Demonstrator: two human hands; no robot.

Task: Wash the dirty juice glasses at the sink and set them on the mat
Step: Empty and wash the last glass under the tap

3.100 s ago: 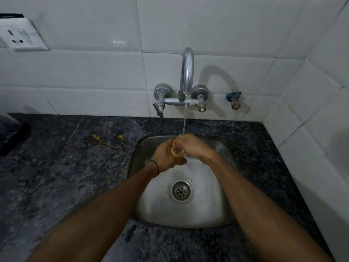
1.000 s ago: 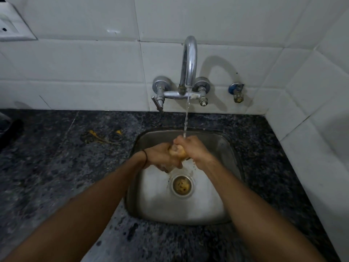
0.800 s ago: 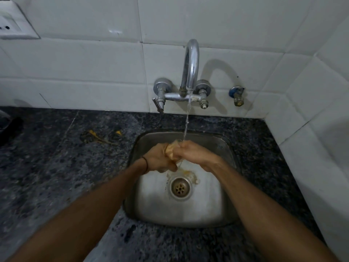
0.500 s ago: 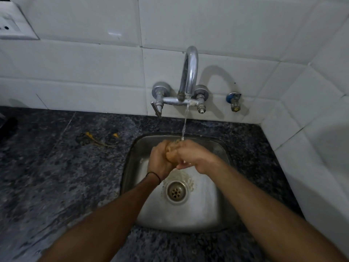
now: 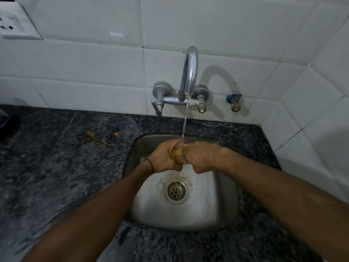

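Note:
A small juice glass (image 5: 177,153) with orange residue sits between my two hands over the steel sink (image 5: 222,208). My left hand (image 5: 164,158) grips it from the left and my right hand (image 5: 203,157) wraps round its right side. Most of the glass is hidden by my fingers. A thin stream of water (image 5: 184,123) falls from the chrome tap (image 5: 189,72) onto the glass and my hands. Orange specks lie around the drain (image 5: 176,191).
Dark speckled granite counter (image 5: 56,176) surrounds the sink, with orange scraps (image 5: 94,138) left of it. A dark object (image 5: 7,123) sits at the far left edge. White tiled walls rise behind and at the right; a small valve (image 5: 234,103) and a socket (image 5: 13,25) are mounted there.
My hands have kept working the glass under the stream, turning it slightly. Orange water that pooled at the drain has mostly run off, leaving specks. The view shifted a little.

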